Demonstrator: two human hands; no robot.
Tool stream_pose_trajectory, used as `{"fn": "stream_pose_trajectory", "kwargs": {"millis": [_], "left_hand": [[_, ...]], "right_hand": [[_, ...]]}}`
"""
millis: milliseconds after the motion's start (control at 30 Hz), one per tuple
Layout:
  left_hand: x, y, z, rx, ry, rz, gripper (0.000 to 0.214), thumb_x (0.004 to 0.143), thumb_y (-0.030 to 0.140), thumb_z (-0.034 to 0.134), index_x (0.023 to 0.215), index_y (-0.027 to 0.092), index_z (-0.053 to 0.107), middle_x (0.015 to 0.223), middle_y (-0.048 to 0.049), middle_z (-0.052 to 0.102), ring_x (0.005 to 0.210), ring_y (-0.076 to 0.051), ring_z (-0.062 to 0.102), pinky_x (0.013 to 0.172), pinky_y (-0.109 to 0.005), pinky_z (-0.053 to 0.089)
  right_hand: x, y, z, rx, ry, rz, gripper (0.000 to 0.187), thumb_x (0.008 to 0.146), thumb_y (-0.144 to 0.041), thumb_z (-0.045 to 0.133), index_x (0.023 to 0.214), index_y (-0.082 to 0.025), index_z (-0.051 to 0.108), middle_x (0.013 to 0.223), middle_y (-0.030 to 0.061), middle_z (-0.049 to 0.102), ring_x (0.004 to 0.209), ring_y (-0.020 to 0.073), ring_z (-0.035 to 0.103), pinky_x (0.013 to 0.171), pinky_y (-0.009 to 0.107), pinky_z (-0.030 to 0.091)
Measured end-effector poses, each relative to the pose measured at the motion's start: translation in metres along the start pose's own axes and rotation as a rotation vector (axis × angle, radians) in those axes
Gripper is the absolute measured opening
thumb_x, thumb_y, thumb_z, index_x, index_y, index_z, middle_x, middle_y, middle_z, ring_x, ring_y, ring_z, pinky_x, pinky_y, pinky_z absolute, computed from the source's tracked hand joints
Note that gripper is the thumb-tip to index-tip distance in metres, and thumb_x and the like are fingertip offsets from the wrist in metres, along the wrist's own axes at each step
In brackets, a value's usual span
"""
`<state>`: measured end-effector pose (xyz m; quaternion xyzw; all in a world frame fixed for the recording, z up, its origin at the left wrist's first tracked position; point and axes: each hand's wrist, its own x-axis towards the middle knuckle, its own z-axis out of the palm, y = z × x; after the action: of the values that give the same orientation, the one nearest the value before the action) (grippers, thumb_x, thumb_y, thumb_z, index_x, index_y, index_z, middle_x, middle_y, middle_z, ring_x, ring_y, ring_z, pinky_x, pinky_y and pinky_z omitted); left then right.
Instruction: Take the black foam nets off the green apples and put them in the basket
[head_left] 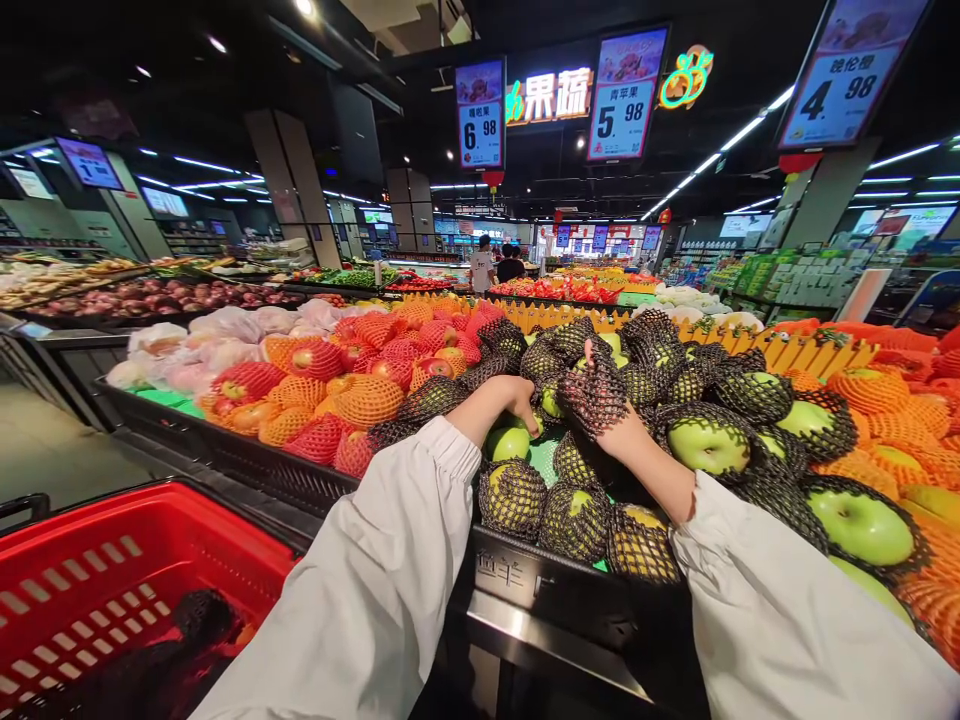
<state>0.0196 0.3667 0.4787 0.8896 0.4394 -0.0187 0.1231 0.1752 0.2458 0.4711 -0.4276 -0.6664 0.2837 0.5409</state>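
My left hand (516, 398) reaches over the pile, its fingers curled around a bare green apple (508, 443). Beside it, my right hand (609, 425) has a black foam net (589, 392) stretched over its fingers, with a fingertip showing at the top. The net hides most of those fingers. Around both hands lie several green apples in black foam nets, such as the netted apple (709, 443) on the right. A row of netted fruit (576, 520) sits along the front of the black display bin (525, 570), just below my hands.
Red and orange netted apples (367, 398) fill the left section, and orange-netted fruit (874, 400) lies at the right. A red shopping basket (247, 530) stands at the lower left with dark items inside. Price signs (480, 115) hang overhead. Two people (481, 265) stand farther back.
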Motion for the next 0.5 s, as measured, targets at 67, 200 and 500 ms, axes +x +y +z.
{"fn": "stream_pose_trajectory", "kwargs": {"millis": [67,200,500], "left_hand": [[-0.002,0.0,-0.004,0.058,-0.017,-0.029,0.06,0.037,0.041,0.094,0.089,0.015,0.078,0.085,-0.0075,0.079,0.088,-0.03,0.072,0.081,-0.031,0.057],[-0.006,-0.001,-0.008,0.1,-0.021,-0.014,0.071,0.043,0.05,0.092,0.101,0.012,0.078,0.104,-0.0124,0.079,0.096,-0.032,0.071,0.086,-0.034,0.057],[0.004,-0.011,-0.001,-0.016,-0.067,0.048,0.063,0.042,0.043,0.092,0.097,0.016,0.078,0.095,-0.0055,0.08,0.096,-0.029,0.071,0.089,-0.033,0.056]], "right_hand": [[-0.002,-0.002,0.002,-0.008,-0.044,0.018,0.065,0.094,-0.004,0.018,0.142,-0.022,0.057,0.099,0.01,0.077,0.089,0.0193,0.072,0.09,0.039,0.059],[-0.005,-0.007,0.003,-0.101,-0.083,-0.006,0.062,0.093,-0.002,0.023,0.14,-0.022,0.059,0.101,0.0094,0.078,0.088,0.0192,0.071,0.093,0.037,0.058],[-0.001,0.006,0.001,-0.471,-0.062,-0.153,0.067,0.09,0.002,0.019,0.134,-0.023,0.062,0.091,0.0086,0.078,0.077,0.0217,0.071,0.085,0.038,0.058]]}}
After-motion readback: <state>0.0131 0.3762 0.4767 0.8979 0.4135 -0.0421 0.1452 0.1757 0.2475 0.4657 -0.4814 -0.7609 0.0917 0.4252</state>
